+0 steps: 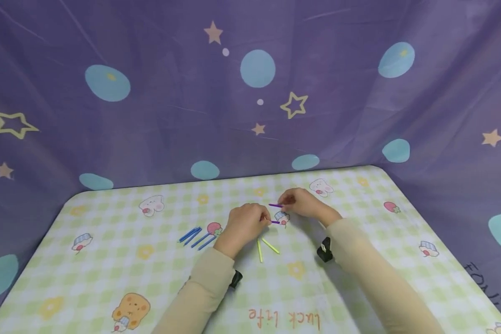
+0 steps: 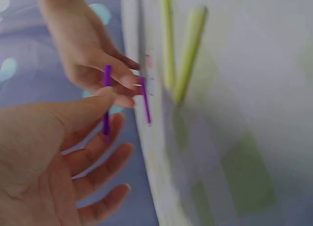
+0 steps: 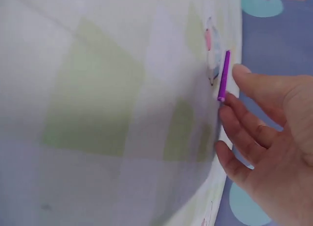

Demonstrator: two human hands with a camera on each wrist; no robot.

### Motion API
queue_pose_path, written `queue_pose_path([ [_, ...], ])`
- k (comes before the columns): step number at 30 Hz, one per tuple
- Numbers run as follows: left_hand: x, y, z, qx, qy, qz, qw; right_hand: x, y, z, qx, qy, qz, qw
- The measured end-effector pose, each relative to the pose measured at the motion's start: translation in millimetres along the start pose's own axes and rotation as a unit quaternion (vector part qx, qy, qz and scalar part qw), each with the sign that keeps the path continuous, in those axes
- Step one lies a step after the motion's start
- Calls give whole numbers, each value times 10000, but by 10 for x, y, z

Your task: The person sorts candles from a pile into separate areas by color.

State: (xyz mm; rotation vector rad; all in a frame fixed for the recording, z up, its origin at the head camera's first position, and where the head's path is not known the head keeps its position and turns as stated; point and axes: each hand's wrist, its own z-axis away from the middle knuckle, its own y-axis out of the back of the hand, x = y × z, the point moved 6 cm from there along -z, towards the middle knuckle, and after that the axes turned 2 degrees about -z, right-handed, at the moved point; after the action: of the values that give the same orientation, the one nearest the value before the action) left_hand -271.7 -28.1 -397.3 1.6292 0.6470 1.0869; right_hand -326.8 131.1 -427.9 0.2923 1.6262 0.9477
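My left hand (image 1: 247,222) pinches a thin purple stick (image 2: 106,103) between thumb and finger; its other fingers are spread and loosely bent. Further back and to the right is my right hand (image 1: 300,202), with its fingertips at one end of a second purple stick (image 3: 224,75). In the right wrist view, a gap shows between the thumb and that stick. Whether a fingertip touches it, I cannot tell. Two yellow-green sticks (image 1: 260,250) lie on the cloth in front of the hands. Several blue sticks (image 1: 189,235) lie left of my left hand.
A green-and-white checked cloth (image 1: 108,269) with printed cartoon figures covers the table. Behind the table's far edge hangs a purple curtain (image 1: 171,116) with stars and blue dots. Dark wrist-worn devices (image 1: 324,249) sit under both sleeves.
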Motion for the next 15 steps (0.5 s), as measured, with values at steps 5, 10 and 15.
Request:
queue_pose_path([
  [5, -121, -35, -121, -17, 236, 39, 9997, -29, -25, 115, 2, 115, -113, 9999],
  [10, -155, -104, -287, 85, 234, 229, 9994, -16, 44, 273, 147, 57, 40, 9999],
  [15, -135, -182, -445, 176, 131, 114, 9997, 17, 120, 404, 161, -69, 176, 9997],
])
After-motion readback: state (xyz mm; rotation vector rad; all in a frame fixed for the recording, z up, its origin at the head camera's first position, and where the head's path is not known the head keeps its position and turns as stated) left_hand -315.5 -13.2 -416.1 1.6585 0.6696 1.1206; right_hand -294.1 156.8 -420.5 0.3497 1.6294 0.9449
